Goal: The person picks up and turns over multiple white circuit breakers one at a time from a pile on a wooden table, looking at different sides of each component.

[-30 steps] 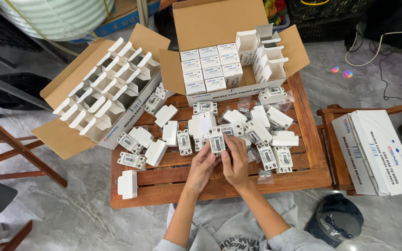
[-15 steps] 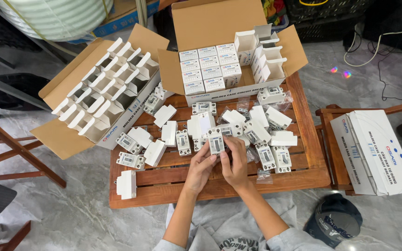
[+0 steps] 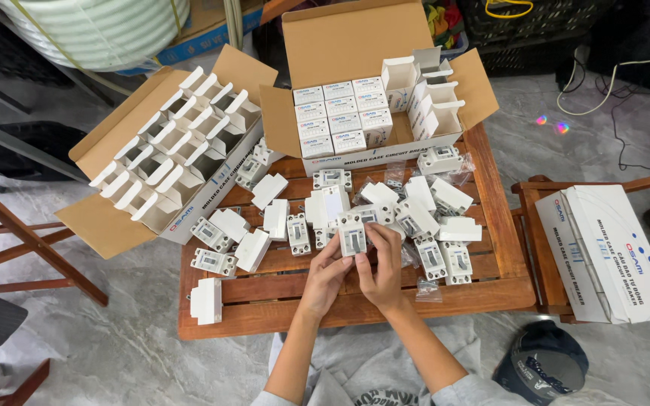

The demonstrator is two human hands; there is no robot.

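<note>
— What is seen from the head view, at the middle of the wooden worktop [image 3: 265, 301]?

— A small white breaker [image 3: 353, 239] is held upright between both hands, above the slats at the near middle. The left hand [image 3: 327, 272] is closed on its left and lower edge; the right hand [image 3: 382, 265] is closed on its right side, with fingertips laid over the front face

— Which way does it lie from the grip?

— It stands just past the fingertips, away from the body, with its long axis pointing away from the person. Neither hand is clearly nearer; it is pinched evenly between them

— And around it?

— More breakers and small white sleeves are scattered across the worktop [image 3: 415, 214]. An open carton [image 3: 370, 83] with packed small boxes is set at the far edge, and a second carton [image 3: 167, 158] full of open sleeves lies tilted at the left. A closed white box [image 3: 611, 252] rests on a chair at the right, well apart
</note>
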